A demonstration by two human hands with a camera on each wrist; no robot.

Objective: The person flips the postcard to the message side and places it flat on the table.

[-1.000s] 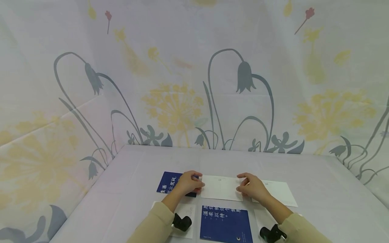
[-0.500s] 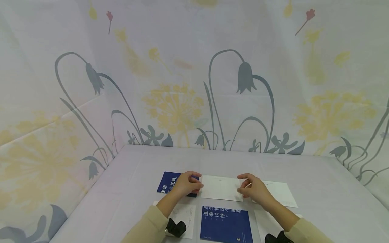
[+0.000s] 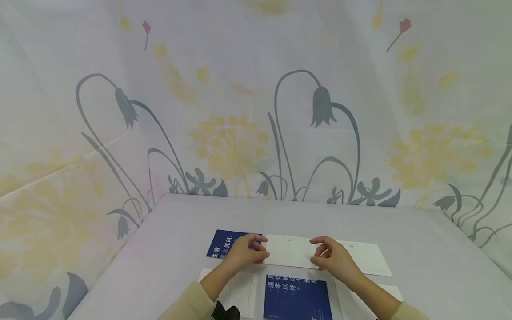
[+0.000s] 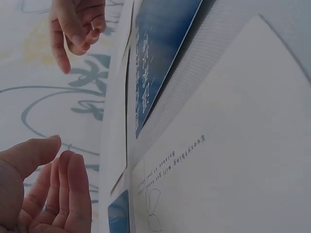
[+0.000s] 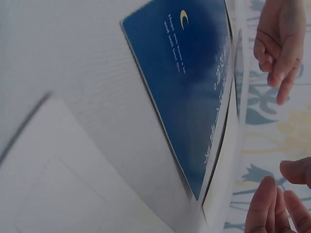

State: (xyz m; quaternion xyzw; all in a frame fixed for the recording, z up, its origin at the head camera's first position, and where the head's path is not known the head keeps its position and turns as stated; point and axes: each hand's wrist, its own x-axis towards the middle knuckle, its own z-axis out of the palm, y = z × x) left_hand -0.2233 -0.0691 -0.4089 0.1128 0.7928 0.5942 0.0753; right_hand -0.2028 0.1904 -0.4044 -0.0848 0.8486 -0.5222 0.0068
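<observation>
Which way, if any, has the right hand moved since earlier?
Yes: the right hand shifted slightly down the head view, relative to the back middle white card.

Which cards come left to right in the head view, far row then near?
Far left blue card, far middle white card, far right white card, near left white card, near middle blue card, near right white card.

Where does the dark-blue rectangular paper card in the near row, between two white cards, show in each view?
Head: dark-blue rectangular paper card at the bottom edge, just right of centre.
Left wrist: the card is at the top, around the middle, cut off by the frame.
Right wrist: the card fills the upper middle, slightly right of centre.
Shared landmark: its large white printed characters along the edge nearest the flowered fabric backdrop.
</observation>
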